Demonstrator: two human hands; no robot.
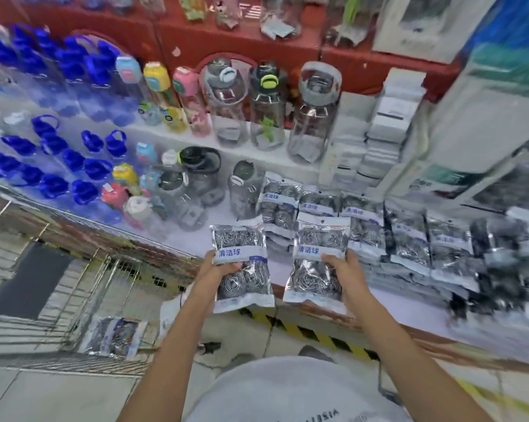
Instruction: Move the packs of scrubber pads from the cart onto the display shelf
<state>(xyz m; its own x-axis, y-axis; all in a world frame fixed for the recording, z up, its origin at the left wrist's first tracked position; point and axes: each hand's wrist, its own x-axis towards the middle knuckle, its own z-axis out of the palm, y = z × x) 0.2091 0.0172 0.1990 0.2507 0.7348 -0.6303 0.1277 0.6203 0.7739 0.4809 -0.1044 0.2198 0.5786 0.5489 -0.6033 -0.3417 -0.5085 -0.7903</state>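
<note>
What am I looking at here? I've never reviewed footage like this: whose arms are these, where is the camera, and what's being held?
There is one picture, from a camera worn on a person's head, looking down at their bare arms. The left hand grips one clear plastic pack of steel-wool scrubber balls; the right hand grips a second such pack. Ahead, the white display shelf carries rows of matching scrubber packs beside water bottles with blue lids. Lower left, the wire cart holds a remaining pack.
</note>
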